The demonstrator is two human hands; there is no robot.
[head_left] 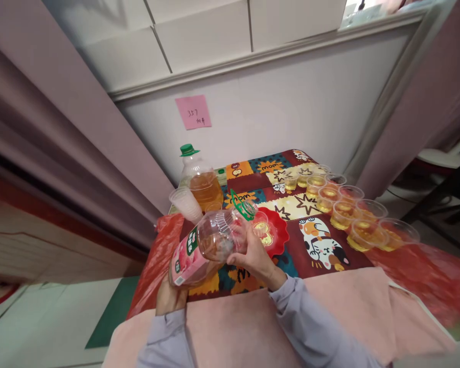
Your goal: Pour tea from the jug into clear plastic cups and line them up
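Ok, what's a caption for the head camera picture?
Left hand and right hand tip a big bottle toward a cup on a red plate, beside filled cups.

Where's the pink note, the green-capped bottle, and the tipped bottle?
pink note [193, 111], head view, middle of the paper.
green-capped bottle [204, 190], head view, its amber-filled body.
tipped bottle [215, 235], head view, its clear ribbed middle.

At lower centre, a tilted bottle [209, 243] is gripped by the left hand [169, 299] at its labelled base and by the right hand [253, 255] near its neck. The neck is just beside a cup [260, 224] on a red dish [278, 235]. Filled cups [343, 210] line the bench [362, 255] at right. A green-capped bottle [201, 184] stands upright behind.
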